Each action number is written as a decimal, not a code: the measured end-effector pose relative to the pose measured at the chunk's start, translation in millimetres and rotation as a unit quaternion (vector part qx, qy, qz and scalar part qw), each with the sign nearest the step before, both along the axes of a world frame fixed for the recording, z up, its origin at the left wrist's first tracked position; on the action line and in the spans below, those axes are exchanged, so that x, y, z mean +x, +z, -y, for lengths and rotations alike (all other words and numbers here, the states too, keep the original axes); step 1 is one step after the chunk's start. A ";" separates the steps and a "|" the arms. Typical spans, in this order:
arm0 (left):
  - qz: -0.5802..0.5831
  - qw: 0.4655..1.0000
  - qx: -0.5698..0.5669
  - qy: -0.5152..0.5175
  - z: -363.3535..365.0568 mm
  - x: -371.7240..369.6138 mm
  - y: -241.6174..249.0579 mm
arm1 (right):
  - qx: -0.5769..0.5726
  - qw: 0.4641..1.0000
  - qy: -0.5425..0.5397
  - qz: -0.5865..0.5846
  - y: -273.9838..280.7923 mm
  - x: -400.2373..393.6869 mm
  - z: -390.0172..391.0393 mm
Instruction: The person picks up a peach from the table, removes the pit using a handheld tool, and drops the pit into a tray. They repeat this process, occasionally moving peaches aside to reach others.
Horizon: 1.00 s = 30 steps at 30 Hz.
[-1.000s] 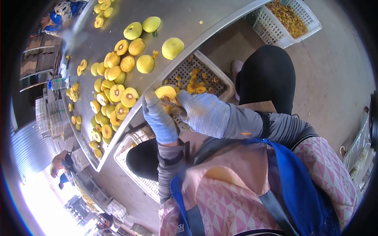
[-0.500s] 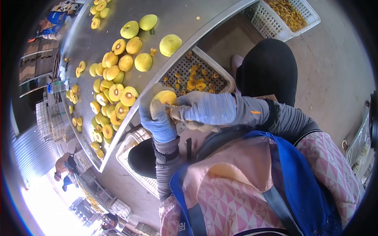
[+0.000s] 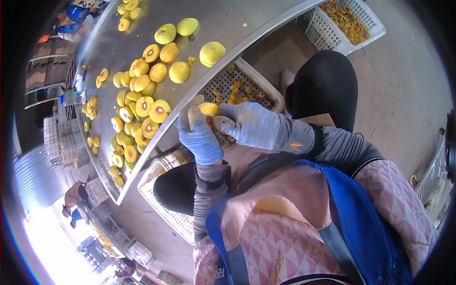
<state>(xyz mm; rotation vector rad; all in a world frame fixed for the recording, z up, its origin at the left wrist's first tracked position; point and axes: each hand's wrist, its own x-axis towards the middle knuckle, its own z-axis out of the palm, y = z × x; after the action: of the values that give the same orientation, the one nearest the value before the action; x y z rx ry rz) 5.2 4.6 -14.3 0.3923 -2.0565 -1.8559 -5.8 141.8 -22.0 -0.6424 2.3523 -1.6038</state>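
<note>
My left hand [image 3: 201, 141], in a blue glove with pale fingertips, is closed around a yellow peach [image 3: 208, 109] just past the edge of the metal table [image 3: 209, 21]. My right hand [image 3: 254, 124], gloved alike, meets it from the right with fingers curled against the fruit. Whatever sits in the right fingers is hidden; a small dark brown bit shows between the hands. Below them is a grey perforated crate [image 3: 273, 97] with scraps of peach flesh and pits [image 3: 236, 90]. Halved peaches [image 3: 145, 106] lie heaped on the table, several cut face up.
Whole green-yellow peaches [image 3: 212, 53] lie near the table edge. A white basket [image 3: 327, 31] full of scraps stands on the floor beyond my knee [image 3: 327, 90]. Another white crate [image 3: 156, 209] is by my other leg. Another person [image 3: 76, 199] is in the background at left.
Both hands have shifted slightly right, and the right hand has rolled so its back and thumb show more. The peach stays between them. The view has tilted a little.
</note>
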 end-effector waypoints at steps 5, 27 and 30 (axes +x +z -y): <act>0.043 0.998 -0.028 -0.033 2.4 8.0 -1.1 | -0.118 0.985 0.088 0.087 -8.4 -5.7 -6.2; 0.035 0.999 0.037 -0.020 -4.4 4.9 -1.8 | -0.179 0.965 0.081 0.172 -30.0 -5.1 -5.1; -0.003 0.999 -0.026 -0.027 1.0 6.8 -6.5 | -0.208 0.966 0.130 0.087 -26.9 -9.8 -12.6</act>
<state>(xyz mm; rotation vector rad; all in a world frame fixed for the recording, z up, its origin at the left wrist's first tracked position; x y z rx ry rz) 12.0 3.6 -20.7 0.3210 -2.1265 -1.8277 -15.6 154.4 -48.9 -0.8119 1.7359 -1.9489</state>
